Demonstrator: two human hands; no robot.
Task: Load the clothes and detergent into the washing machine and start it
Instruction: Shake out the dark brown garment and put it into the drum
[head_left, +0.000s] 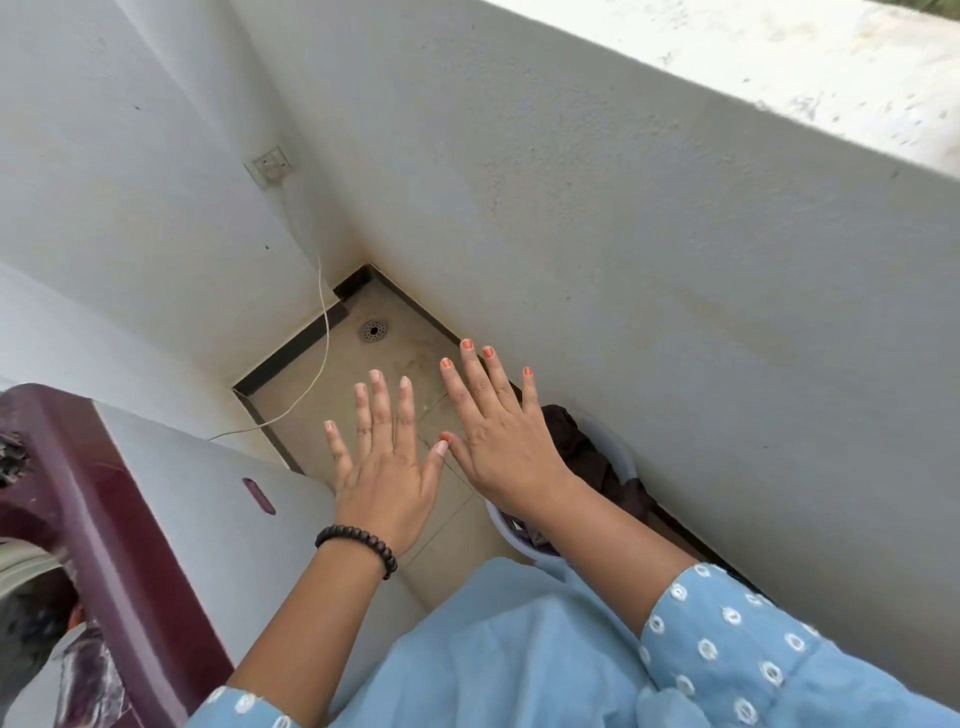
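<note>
Reaching down is advised, since both the left hand (384, 483) and right hand (498, 441) are held spread and empty above the bucket (618, 452) of dark clothes (576, 441), beside the washing machine (171, 499).

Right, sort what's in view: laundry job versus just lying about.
For the job: washer, bucket, dark clothes in it, both hands, left and right, open and empty.

Lying about: floor drain, wall socket, white cable.
</note>
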